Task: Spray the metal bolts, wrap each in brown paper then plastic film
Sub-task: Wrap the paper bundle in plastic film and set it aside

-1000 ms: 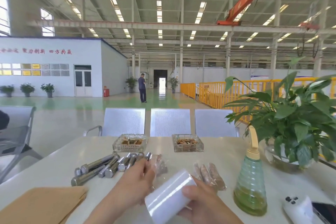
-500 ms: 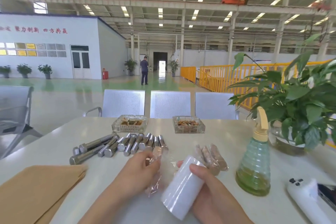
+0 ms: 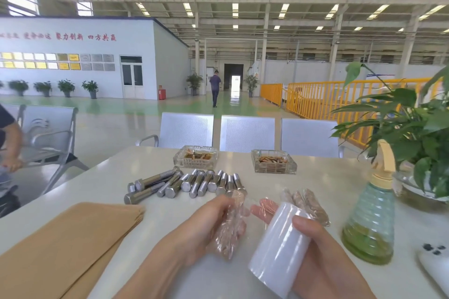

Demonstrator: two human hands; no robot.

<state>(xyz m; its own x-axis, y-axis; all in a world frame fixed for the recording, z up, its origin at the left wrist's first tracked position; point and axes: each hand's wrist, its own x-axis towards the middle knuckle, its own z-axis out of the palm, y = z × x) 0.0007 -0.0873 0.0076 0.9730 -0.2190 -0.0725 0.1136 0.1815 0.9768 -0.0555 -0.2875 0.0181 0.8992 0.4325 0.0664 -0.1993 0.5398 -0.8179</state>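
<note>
One wrapped bolt (image 3: 229, 230), already in brown paper and partly in clear film, sits low in the centre of the frame, gripped in my left hand (image 3: 201, 228) with the fingers curled around it. My right hand (image 3: 315, 257), at the lower right of centre, holds the roll of plastic film (image 3: 279, 247), thumb over its upper side and fingers closed under it; a stretch of film runs from the roll to the bolt. Just above the roll lie finished wrapped bolts (image 3: 308, 204) on the white table (image 3: 315, 182). Bare metal bolts (image 3: 184, 183) lie grouped at centre left. A stack of brown paper (image 3: 65, 247) occupies the lower left. The green spray bottle (image 3: 369, 216) stands at the right, beside a potted plant (image 3: 413, 128). Two glass ashtrays (image 3: 195, 160) sit at the table's far edge.
</note>
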